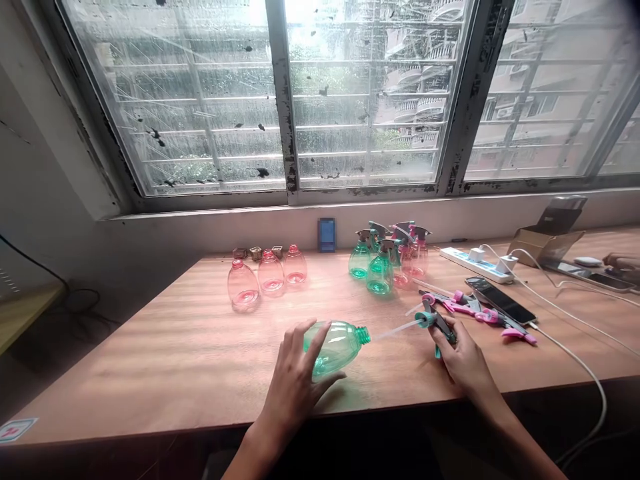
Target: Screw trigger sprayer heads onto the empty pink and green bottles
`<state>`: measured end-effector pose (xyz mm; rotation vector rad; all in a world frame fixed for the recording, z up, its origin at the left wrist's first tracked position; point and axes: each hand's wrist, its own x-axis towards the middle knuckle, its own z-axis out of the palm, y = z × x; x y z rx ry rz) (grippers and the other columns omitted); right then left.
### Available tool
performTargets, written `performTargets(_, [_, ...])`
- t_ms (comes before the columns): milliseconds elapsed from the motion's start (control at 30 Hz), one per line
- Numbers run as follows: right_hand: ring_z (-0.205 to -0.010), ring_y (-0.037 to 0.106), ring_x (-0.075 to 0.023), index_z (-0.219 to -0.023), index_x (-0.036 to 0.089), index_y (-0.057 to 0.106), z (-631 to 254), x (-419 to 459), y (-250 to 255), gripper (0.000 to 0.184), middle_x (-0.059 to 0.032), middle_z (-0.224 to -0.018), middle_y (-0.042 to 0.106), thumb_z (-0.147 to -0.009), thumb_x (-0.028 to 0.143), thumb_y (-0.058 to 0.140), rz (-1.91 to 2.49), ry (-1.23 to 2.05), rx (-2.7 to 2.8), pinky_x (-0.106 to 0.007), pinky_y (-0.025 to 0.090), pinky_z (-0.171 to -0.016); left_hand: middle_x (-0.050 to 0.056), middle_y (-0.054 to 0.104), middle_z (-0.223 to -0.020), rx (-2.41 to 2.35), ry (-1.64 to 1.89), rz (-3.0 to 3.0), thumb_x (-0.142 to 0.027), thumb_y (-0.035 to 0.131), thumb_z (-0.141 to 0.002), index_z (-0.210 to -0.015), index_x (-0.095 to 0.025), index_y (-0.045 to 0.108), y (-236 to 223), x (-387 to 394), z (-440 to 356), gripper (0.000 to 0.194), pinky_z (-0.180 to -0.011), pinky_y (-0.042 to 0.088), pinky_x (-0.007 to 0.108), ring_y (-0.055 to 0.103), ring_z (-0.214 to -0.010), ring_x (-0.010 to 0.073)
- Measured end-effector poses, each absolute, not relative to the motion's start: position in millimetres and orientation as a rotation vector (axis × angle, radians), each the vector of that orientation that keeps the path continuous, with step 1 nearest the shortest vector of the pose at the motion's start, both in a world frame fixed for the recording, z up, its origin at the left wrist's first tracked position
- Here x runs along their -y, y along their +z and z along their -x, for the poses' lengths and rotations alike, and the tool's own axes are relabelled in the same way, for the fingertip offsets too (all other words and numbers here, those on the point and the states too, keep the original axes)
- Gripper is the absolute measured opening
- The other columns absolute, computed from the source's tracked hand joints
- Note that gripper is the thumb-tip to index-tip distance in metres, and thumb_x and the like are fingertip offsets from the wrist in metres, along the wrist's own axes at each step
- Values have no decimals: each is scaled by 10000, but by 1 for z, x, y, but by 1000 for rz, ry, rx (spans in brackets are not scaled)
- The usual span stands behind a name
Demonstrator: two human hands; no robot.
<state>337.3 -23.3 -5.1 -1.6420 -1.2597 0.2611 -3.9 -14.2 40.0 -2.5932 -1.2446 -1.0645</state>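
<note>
My left hand (295,367) is wrapped around a clear green bottle (336,347), tipped on its side with the open threaded neck facing right. In my right hand (465,357) is a teal and grey trigger sprayer head (434,321). Its thin white tube (397,329) points left, the tip close to the bottle's mouth. Just beyond my right hand lie several loose pink trigger sprayer heads (483,312).
Three pink bottles without tops (271,273) stand back left. Assembled green and pink spray bottles (380,270) cluster at back centre. A power strip (477,265), a phone (500,300), cables and a cardboard box (543,243) lie right. Another person's hand (623,263) is at far right.
</note>
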Motion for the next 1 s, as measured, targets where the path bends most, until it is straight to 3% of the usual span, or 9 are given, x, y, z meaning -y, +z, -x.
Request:
performTargets(133, [-923, 711, -323, -1112, 245, 598, -332, 25, 1, 407, -95, -1019, 738, -901, 575, 486, 1704, 303, 1205, -389, 518, -767, 136, 457, -1440, 1212, -1011, 2598, -420, 792, -838, -1554, -354, 328, 40, 15, 4, 856, -1076, 459, 557, 458, -1305, 389])
performTargets(333, [-730, 682, -277, -1076, 229, 611, -327, 27, 4, 421, -51, -837, 717, -872, 583, 511, 1728, 372, 1221, -359, 500, -680, 144, 458, -1443, 1166, -978, 2586, -413, 799, -830, -1553, -314, 353, 42, 16, 3, 855, -1074, 479, 544, 451, -1313, 389])
performTargets(700, [-825, 737, -312, -996, 240, 590, -315, 36, 13, 346, -55, -828, 772, -847, 552, 623, 1581, 398, 1335, -346, 524, -688, 145, 441, -1448, 1145, -955, 2574, -393, 784, -849, -1561, -324, 333, 40, 15, 3, 846, -1060, 488, 541, 439, -1313, 392])
performTargets(800, [-620, 711, -261, -957, 241, 612, -311, 39, 18, 341, -10, -690, 730, -821, 548, 672, 1478, 469, 1296, -310, 513, -563, 141, 448, -1444, 1170, -966, 2561, -374, 790, -848, -1557, -327, 338, 40, 16, 2, 842, -1063, 482, 541, 446, -1305, 390])
performTargets(900, [-355, 546, -177, -996, 234, 628, -311, 38, 18, 418, 58, -515, 599, -791, 591, 701, 1414, 583, 1163, -264, 412, -376, 145, 456, -1428, 1219, -1016, 2528, -370, 784, -853, -1557, -305, 333, 39, 15, 2, 838, -1054, 481, 548, 470, -1272, 383])
performTargets(1000, [-276, 428, -132, -1036, 232, 621, -316, 35, 13, 477, 103, -452, 495, -768, 614, 723, 1365, 657, 1076, -235, 350, -303, 143, 461, -1418, 1244, -1051, 2514, -370, 775, -863, -1559, -303, 319, 38, 15, 3, 835, -1044, 483, 550, 486, -1251, 374])
